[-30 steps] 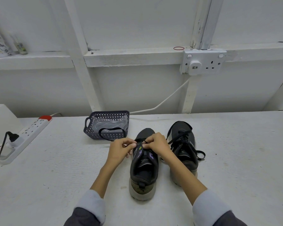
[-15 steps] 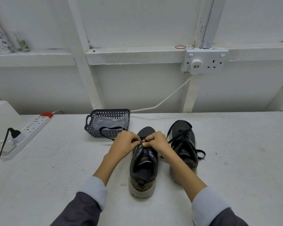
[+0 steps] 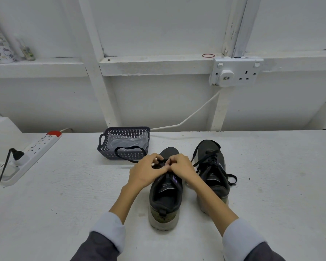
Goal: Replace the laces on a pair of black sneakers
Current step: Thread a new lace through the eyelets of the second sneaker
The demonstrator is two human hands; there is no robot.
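Observation:
Two black sneakers stand side by side on the white table, toes pointing away from me. The left sneaker has its tongue bare near the collar. Over its forward eyelets my left hand and my right hand meet, both with curled fingers pinching a black lace. That lace loops back over the front wall of the basket. The right sneaker is laced, with loose black ends trailing to its right side.
A dark perforated basket lined with clear plastic sits just behind the left sneaker. A white power strip with a black plug lies at the left. A wall socket and white cable are on the back wall.
Both hands have moved forward along the left sneaker toward its toe and drawn closer together. The lace loop by the basket has shifted slightly.

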